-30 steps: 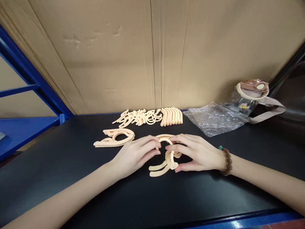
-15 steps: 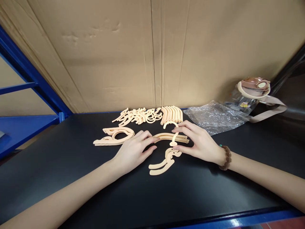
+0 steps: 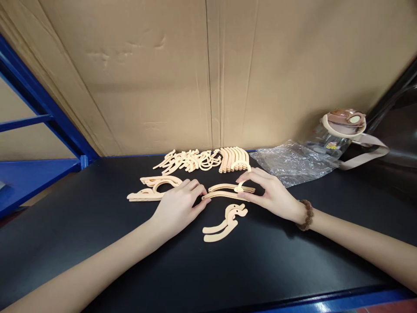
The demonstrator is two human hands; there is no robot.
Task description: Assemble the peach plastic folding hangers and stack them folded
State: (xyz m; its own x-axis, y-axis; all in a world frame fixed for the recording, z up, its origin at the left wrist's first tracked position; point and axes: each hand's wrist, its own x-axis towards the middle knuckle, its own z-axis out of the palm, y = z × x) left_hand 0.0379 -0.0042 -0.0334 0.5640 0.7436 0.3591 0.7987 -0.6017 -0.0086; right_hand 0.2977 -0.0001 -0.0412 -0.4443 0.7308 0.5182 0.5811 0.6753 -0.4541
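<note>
Right hand grasping hook beside two curved strips

The right hand's grip is grasping the pale hook between thumb and fingers, with the curl pointing away from the person and the round base sitting nearer. In this view the base is overlapping the right part of the far strip; whether the two are touching is hard to tell. The left hand is pinching the left end of the near strip between thumb and fingertips. Both strips are lying side by side, bowed away from the person, and the right thumb is covering part of the near strip's right end.

Closer to the person, two wavy pieces are lying together on the black tabletop, partly overlapping. To the left, a folded set of pale parts is resting on the surface, its right side partly hidden behind the left hand. Farther back, a jumbled pile of small curved parts is spreading next to a neat row of curved bars. A clear plastic bag is lying right of the row, and a lidded bottle with a strap is standing beyond it. Cardboard is forming the backdrop, and a brown bracelet is circling the right wrist.
</note>
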